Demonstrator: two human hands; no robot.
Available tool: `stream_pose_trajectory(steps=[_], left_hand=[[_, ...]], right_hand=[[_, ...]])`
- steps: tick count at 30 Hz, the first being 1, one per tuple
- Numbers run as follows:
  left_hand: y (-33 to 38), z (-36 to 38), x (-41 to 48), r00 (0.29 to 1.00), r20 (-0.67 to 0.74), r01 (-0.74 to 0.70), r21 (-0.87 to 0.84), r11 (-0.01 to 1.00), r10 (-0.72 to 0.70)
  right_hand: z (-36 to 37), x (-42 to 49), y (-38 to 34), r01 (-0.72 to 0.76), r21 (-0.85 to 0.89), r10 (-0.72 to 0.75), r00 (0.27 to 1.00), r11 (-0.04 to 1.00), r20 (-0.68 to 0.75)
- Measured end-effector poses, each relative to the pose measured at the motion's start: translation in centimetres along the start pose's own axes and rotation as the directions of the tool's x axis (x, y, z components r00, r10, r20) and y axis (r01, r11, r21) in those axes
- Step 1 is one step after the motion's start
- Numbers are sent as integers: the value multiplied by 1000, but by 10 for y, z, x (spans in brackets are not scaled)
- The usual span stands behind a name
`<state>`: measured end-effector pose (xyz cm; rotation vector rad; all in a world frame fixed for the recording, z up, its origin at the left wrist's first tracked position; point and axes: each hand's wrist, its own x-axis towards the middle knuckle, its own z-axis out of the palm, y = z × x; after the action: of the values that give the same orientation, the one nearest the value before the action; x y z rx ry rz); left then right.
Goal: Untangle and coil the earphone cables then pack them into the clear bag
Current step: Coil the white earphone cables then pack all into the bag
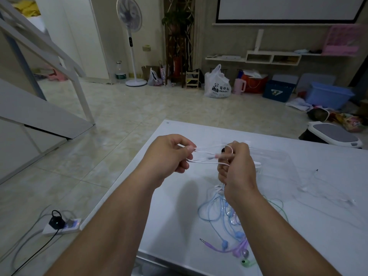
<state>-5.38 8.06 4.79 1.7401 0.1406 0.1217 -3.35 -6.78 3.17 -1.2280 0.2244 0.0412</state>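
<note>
Above the white table (171, 206), both my hands hold a pale pink and white earphone cable (207, 157). My left hand (169, 156) pinches its strands on the left. My right hand (237, 168) grips a bundle of the same cable, with a loop over its fingers. Under my right forearm lies a tangle of blue, purple and green earphone cables (221, 220), with a purple jack plug (205, 242) near the front edge. The clear bag (278, 166) lies flat just right of my right hand. A white earphone cable (326, 194) is spread out further right.
The table's left edge drops to a tiled floor with a white power strip (63, 226) and its cords. A grey-topped bin (332, 134) stands behind the table's far right corner. Bags, boxes and a standing fan (131, 36) line the far wall.
</note>
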Motion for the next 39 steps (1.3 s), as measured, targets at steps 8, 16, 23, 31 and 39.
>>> stream_pose_trajectory(steps=[8, 16, 23, 31, 39], left_hand=[[-1, -3, -1, 994, 107, -13, 146, 989, -3], [-11, -12, 7, 1000, -15, -8, 213, 977, 11], [-9, -13, 6, 994, -84, -47, 243, 969, 69], [-11, -11, 6, 994, -77, -49, 322, 946, 78], [-11, -13, 8, 987, -126, -55, 295, 954, 96]], right_hand=[[-7, 6, 9, 233, -458, -308, 947, 858, -96], [-19, 7, 10, 231, -591, -21, 940, 772, 341], [-21, 4, 11, 283, -619, 158, 813, 733, 560], [-27, 3, 11, 268, -658, 266, 759, 704, 594], [-26, 5, 14, 343, -691, 144, 827, 636, 543]])
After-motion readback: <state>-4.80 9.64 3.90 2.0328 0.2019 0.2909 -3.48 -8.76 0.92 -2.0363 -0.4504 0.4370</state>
